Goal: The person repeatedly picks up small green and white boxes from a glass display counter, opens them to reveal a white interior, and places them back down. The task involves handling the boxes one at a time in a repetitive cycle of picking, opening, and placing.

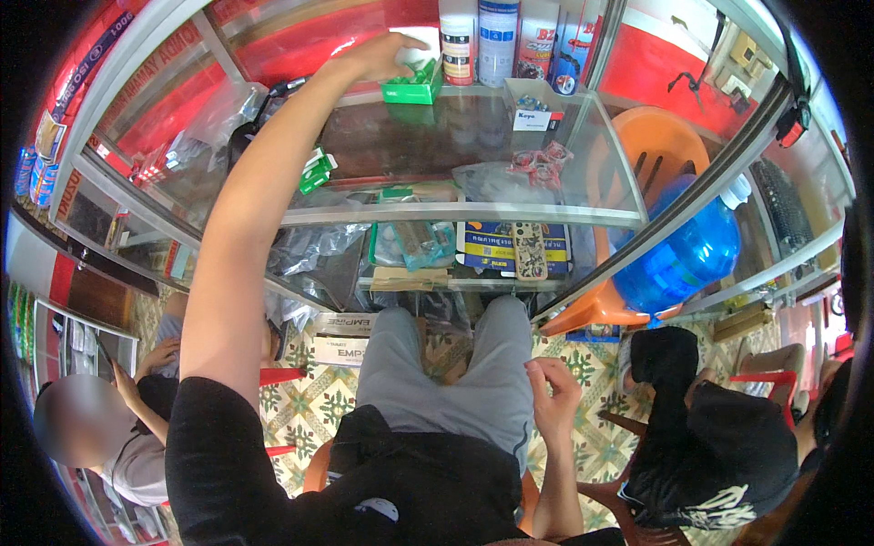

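Note:
My left arm stretches up over the glass shelf, and my left hand (375,58) is at the rim of a small open green box (412,92). Its fingers are apart, with nothing visible between them. Small green packets (421,71) fill the box. Beside my right thigh, my right hand (553,389) hangs with its fingers loosely curled and nothing seen in them. A small green carton (317,172) lies on the shelf near my left forearm. To the right of the green box stands a white open box (533,106) of small parts.
Spray cans (498,44) line the shelf's back. Red-and-clear packets (543,166) lie to the right. Below are a patterned phone (530,251) and a teal-edged tray (375,244). A blue water jug (683,244) stands by an orange chair (669,136). Other people sit on both sides.

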Demonstrator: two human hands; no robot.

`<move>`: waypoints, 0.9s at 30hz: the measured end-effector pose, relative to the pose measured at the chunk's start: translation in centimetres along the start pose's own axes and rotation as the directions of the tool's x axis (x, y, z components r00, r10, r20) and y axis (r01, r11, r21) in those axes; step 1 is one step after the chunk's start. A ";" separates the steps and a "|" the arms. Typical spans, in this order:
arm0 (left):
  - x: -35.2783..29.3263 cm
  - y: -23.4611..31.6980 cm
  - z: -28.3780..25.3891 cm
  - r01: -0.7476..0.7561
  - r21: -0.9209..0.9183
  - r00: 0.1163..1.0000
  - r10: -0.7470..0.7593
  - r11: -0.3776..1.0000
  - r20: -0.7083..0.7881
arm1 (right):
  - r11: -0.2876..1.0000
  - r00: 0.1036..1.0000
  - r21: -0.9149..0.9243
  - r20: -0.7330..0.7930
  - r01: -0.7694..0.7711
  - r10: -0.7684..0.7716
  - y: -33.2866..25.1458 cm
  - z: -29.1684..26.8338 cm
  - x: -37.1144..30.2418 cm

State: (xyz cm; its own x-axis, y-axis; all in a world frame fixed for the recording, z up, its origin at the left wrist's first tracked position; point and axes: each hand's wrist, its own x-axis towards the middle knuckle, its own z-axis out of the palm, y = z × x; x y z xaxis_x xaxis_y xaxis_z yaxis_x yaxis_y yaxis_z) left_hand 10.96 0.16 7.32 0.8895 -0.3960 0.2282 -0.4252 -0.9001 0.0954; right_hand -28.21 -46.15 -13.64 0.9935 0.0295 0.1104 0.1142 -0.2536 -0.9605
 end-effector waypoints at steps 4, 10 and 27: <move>-2.7 -1.2 -1.2 -0.033 0.116 0.996 0.043 0.993 -0.084 | 0.999 0.999 0.009 0.004 -0.034 0.034 1.2 -0.5 -0.3; -10.2 1.5 -4.3 0.101 0.057 0.994 -0.099 0.993 -0.040 | 1.000 1.000 -0.009 0.006 -0.013 0.013 1.3 -0.4 -0.2; -21.8 3.6 -2.1 0.211 -0.102 0.955 -0.183 0.972 0.235 | 0.983 0.979 -0.036 0.107 0.180 -0.176 -3.9 3.1 2.1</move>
State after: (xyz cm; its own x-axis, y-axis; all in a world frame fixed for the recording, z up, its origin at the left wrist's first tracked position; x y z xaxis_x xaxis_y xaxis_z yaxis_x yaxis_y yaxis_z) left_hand -10.36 5.91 4.68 0.9662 -0.2564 -0.0270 -0.2428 -0.9401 0.2394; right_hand -26.58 -42.12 -10.43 0.9521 0.1767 0.2495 0.2916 -0.2793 -0.9149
